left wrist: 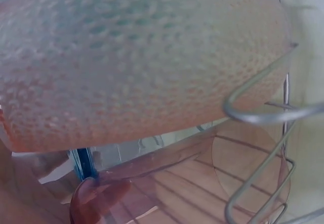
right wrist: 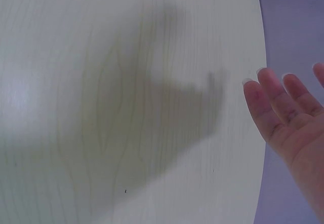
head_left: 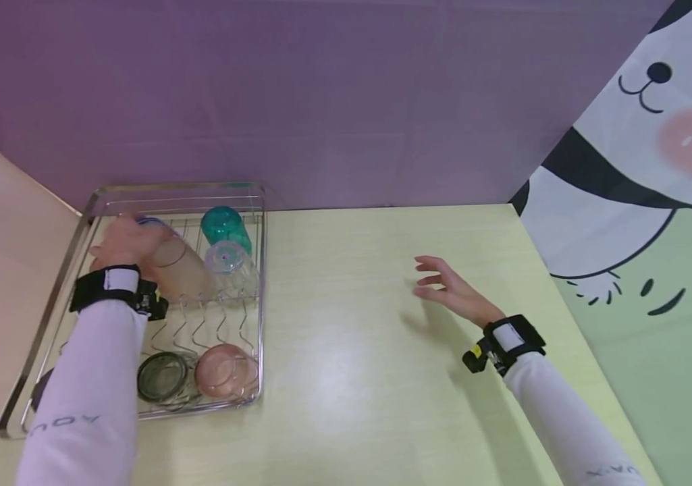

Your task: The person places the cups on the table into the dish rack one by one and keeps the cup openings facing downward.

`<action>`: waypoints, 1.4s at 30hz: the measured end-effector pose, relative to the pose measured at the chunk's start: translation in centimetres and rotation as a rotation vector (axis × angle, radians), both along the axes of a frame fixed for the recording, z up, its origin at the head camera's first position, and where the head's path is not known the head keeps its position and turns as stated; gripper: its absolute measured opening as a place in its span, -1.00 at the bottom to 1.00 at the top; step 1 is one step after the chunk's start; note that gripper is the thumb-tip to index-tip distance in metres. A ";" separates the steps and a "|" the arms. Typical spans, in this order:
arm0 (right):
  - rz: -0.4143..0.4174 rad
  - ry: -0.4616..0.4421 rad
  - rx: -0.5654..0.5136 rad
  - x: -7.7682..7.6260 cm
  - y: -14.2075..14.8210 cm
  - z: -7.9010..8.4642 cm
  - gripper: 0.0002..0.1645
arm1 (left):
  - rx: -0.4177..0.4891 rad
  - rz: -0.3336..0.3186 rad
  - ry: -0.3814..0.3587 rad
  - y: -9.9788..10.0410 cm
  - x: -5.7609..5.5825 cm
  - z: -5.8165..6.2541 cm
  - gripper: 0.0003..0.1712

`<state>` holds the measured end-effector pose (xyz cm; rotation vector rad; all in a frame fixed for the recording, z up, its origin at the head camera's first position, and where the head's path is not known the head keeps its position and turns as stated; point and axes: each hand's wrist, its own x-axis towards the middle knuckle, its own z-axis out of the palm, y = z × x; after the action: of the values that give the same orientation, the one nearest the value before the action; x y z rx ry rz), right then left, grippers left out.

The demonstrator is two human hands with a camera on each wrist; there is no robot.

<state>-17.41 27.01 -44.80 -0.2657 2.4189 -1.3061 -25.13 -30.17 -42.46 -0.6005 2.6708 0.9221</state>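
My left hand (head_left: 127, 239), blurred, is over the upper left of a wire dish rack (head_left: 262, 283), at orange-tinted clear glassware (head_left: 184, 270). A blue rim (head_left: 154, 221) shows beside the fingers. In the left wrist view, a bumpy, see-through vessel with an orange edge (left wrist: 142, 72) fills the upper part, above a smooth pink see-through piece (left wrist: 167, 188). Part of the left hand (left wrist: 20, 183) shows at lower left; its hold on the glassware is hidden. My right hand (head_left: 451, 290) hovers above the table with fingers apart and slightly bent, holding nothing.
A teal glass (head_left: 224, 226) and a clear glass (head_left: 230, 266) lean at the rack's right side. In its front row sit a dark grey glass (head_left: 162, 378) and a pink glass (head_left: 224, 371). The pale wooden table (head_left: 346, 324) meets a purple wall (head_left: 382, 101) behind.
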 end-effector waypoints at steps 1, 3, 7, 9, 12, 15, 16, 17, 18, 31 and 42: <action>-0.002 -0.001 0.001 0.0 0.0 0.0 -0.15 | -0.003 -0.011 0.001 -0.1 0.0 -0.1 0.11; -0.004 -0.001 0.004 0.0 0.0 0.0 -0.15 | -0.010 -0.036 0.009 -0.1 0.0 -0.2 0.08; -0.005 -0.002 0.007 0.1 0.1 0.1 -0.15 | -0.026 -0.075 0.012 0.0 0.2 -0.1 0.05; -0.006 -0.004 0.009 0.1 0.1 0.2 -0.14 | -0.032 -0.098 0.015 0.1 0.4 0.1 0.03; -0.007 -0.005 0.010 0.2 0.1 0.2 -0.14 | -0.034 -0.117 0.018 0.3 0.8 0.5 0.01; -0.007 -0.004 0.012 0.1 0.1 0.3 -0.14 | -0.029 -0.089 0.032 0.5 1.1 0.8 0.00; -0.010 -0.004 0.011 0.1 0.1 0.3 -0.14 | -0.025 -0.078 0.042 0.6 1.2 0.8 0.00; -0.008 0.000 0.009 0.0 0.2 0.3 -0.14 | -0.018 -0.067 0.057 0.7 1.3 0.9 -0.01; -0.007 0.003 0.010 0.0 0.2 0.4 -0.14 | -0.013 -0.062 0.073 0.8 1.4 1.0 -0.01; -0.046 0.020 -0.005 -0.2 1.1 1.3 -0.14 | 0.109 -0.013 0.250 1.2 2.9 4.1 -0.12; -0.073 0.059 -0.029 -0.8 1.4 2.8 -0.16 | 0.072 -0.145 0.271 2.0 3.6 5.1 -0.05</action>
<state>-18.21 28.44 -42.02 -0.2287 2.4825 -1.3839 -21.55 -28.22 -37.32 -0.2775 2.8536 1.1228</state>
